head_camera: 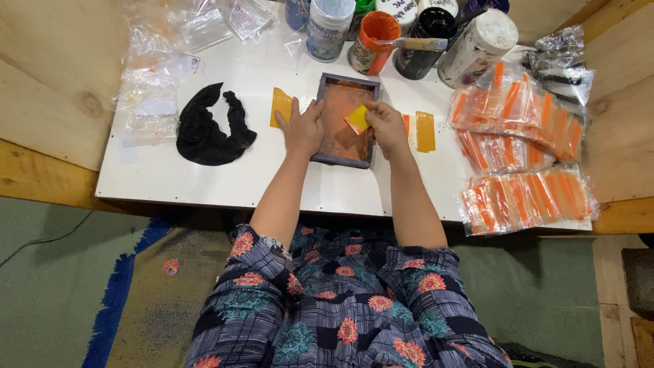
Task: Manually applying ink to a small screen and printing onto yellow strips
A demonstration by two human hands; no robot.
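Note:
A small dark-framed printing screen [340, 85], smeared with orange paint, lies on the white board [225, 180] in front of me. My left hand [302, 127] rests flat on the screen's left edge, pressing it down. My right hand [387, 124] holds a small yellow scraper card [357, 118] against the orange mesh. A yellow card [280, 106] lies just left of the frame. Beside my right hand, another yellow-orange strip [425, 131] lies on the board.
A crumpled black cloth [208, 127] lies at the left, with clear plastic bags [163, 61] behind it. Paint jars stand at the back, one orange jar [373, 41] with a brush [412, 43] across it. Stacks of bagged orange pieces [521, 157] fill the right side.

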